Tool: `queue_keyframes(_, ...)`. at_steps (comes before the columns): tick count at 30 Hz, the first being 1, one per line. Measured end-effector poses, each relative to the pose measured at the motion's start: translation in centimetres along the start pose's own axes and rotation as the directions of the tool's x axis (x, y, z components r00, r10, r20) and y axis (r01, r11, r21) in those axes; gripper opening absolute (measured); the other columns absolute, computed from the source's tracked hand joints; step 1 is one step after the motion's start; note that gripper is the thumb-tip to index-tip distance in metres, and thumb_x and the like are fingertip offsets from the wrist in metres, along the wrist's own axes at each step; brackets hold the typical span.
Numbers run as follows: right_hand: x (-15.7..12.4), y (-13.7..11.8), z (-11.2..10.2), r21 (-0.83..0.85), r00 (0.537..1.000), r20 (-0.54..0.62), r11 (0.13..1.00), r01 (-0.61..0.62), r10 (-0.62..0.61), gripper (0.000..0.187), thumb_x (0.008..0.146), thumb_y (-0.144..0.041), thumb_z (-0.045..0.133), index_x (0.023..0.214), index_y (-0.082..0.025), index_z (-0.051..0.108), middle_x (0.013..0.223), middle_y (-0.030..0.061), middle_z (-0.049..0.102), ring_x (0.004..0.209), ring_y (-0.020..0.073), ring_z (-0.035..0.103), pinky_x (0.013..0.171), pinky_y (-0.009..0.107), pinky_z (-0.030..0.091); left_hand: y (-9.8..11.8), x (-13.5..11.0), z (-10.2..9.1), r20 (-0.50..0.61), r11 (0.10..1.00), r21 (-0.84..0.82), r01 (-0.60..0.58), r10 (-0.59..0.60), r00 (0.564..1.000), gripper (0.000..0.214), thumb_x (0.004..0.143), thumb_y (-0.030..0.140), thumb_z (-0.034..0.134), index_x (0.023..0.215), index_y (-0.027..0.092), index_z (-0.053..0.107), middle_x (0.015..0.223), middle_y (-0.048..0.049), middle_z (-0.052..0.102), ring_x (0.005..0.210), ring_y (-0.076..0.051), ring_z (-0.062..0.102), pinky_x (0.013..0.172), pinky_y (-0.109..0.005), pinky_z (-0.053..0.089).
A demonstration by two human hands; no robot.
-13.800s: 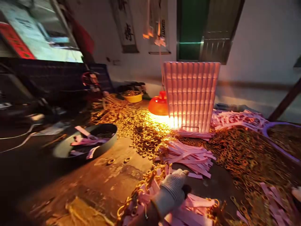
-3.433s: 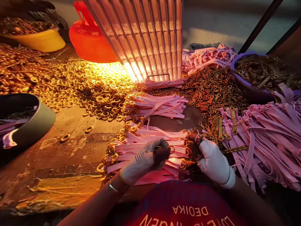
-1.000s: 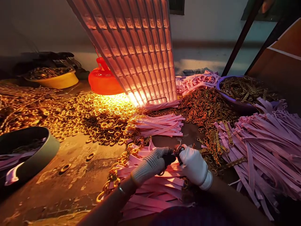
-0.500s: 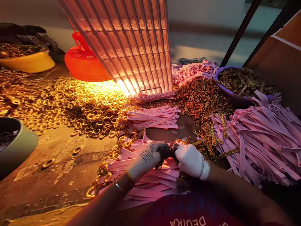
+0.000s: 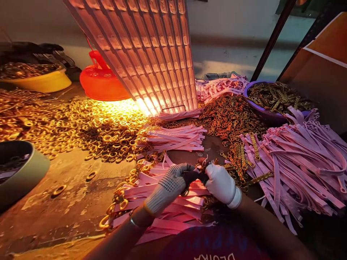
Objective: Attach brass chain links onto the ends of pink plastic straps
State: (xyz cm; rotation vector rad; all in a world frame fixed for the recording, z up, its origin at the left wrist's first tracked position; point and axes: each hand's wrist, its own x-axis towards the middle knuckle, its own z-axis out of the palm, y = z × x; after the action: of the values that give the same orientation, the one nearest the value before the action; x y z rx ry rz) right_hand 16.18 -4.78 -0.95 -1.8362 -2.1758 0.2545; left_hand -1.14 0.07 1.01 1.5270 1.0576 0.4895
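My left hand point(image 5: 169, 186), in a dotted knit glove with dark fingertips, is closed. A metal ring point(image 5: 185, 191) hangs just under its fingers. My right hand point(image 5: 221, 182), in a white glove with dark fingertips, is closed in a pinch against the left fingertips. What the right fingers grip is mostly hidden; a thin pale end sticks up above them. Both hands are over a pile of pink straps point(image 5: 159, 193), with gold rings point(image 5: 124, 202) at the straps' left ends. Behind lies a second bundle of pink straps point(image 5: 176, 138).
Loose gold rings point(image 5: 108, 133) cover the back left under a red lamp point(image 5: 104, 85) and a ribbed panel point(image 5: 151, 54). Gold zipper-pull-like pieces point(image 5: 227, 112) and a purple basin point(image 5: 248, 94) lie right, beside more pink straps point(image 5: 300, 159). A pale container point(image 5: 40, 168) stands left.
The view has shifted slightly. Both hands stay together over the straps; the right hand has tilted a little, and a thin pale end now shows above its fingers.
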Motion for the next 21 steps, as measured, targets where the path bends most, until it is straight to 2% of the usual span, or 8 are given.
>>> queue_keyframes(3, -0.1, -0.3, -0.6, -0.035, 0.998, 0.058, 0.999, 0.029, -0.027, 0.035, 0.080, -0.006, 0.051, 0.112, -0.013, 0.064, 0.099, 0.0117, 0.072, 0.090, 0.0234, 0.068, 0.076, 0.028, 0.047, -0.1, -0.6, 0.6, -0.044, 0.997, 0.075, -0.019, 0.022, 0.999, 0.028, 0.085, 0.043, 0.059, 0.077, 0.017, 0.065, 0.051, 0.0036, 0.053, 0.040, -0.009, 0.046, 0.040, -0.020, 0.034)
queue_keyframes(7, 0.1, -0.5, -1.4, -0.145, 0.987, 0.142, 0.984, 0.101, -0.080, 0.025, 0.083, -0.009, 0.052, 0.104, -0.012, 0.064, 0.091, 0.0124, 0.072, 0.082, 0.0233, 0.068, 0.068, 0.029, 0.043, -0.6, -1.2, 1.3, -0.077, 0.997, 0.071, -0.031, 0.037, 0.996, 0.027, 0.087, 0.041, 0.056, 0.077, 0.017, 0.065, 0.054, 0.0036, 0.055, 0.042, -0.009, 0.046, 0.043, -0.020, 0.037)
queue_keyframes(13, 0.4, 0.4, -1.5, -0.271, 0.932, 0.244, 0.903, 0.332, -0.269, 0.011, 0.088, -0.016, 0.054, 0.093, -0.012, 0.062, 0.082, 0.0130, 0.071, 0.072, 0.0235, 0.065, 0.057, 0.029, 0.033, -0.7, -1.3, 1.5, -0.065, 0.996, 0.087, 0.008, -0.003, 0.998, 0.022, 0.084, 0.035, 0.055, 0.074, 0.017, 0.064, 0.050, 0.0032, 0.055, 0.040, -0.010, 0.048, 0.040, -0.020, 0.036)
queue_keyframes(16, 0.5, 0.6, -1.3, -0.331, 0.922, 0.232, 0.866, 0.375, -0.310, 0.013, 0.091, -0.013, 0.049, 0.092, -0.012, 0.061, 0.080, 0.0135, 0.070, 0.069, 0.0227, 0.064, 0.055, 0.029, 0.031, -1.0, -0.5, 1.5, -0.039, 0.998, 0.059, 0.000, 0.003, 0.999, 0.020, 0.083, 0.032, 0.055, 0.073, 0.017, 0.063, 0.049, 0.0039, 0.053, 0.038, -0.009, 0.046, 0.039, -0.019, 0.035)
queue_keyframes(19, 0.5, 0.6, -1.3, -0.380, 0.924, 0.207, 0.844, 0.378, -0.320, 0.017, 0.095, -0.012, 0.044, 0.093, -0.012, 0.060, 0.078, 0.0137, 0.069, 0.067, 0.0223, 0.064, 0.054, 0.029, 0.030, -1.3, 0.6, 1.3, -0.015, 0.996, 0.073, -0.060, 0.061, 0.998, 0.019, 0.082, 0.031, 0.054, 0.072, 0.017, 0.063, 0.052, 0.0036, 0.055, 0.039, -0.008, 0.045, 0.040, -0.019, 0.036)
queue_keyframes(21, 0.4, 0.7, -1.3, -0.406, 0.918, 0.202, 0.824, 0.396, -0.342, 0.020, 0.097, -0.010, 0.040, 0.094, -0.012, 0.059, 0.076, 0.0122, 0.069, 0.065, 0.0216, 0.063, 0.052, 0.029, 0.028, -1.1, 1.2, 0.8, 0.058, 0.990, 0.118, -0.083, 0.076, 0.995, 0.020, 0.081, 0.031, 0.054, 0.071, 0.018, 0.064, 0.051, 0.0030, 0.055, 0.039, -0.009, 0.044, 0.040, -0.020, 0.036)
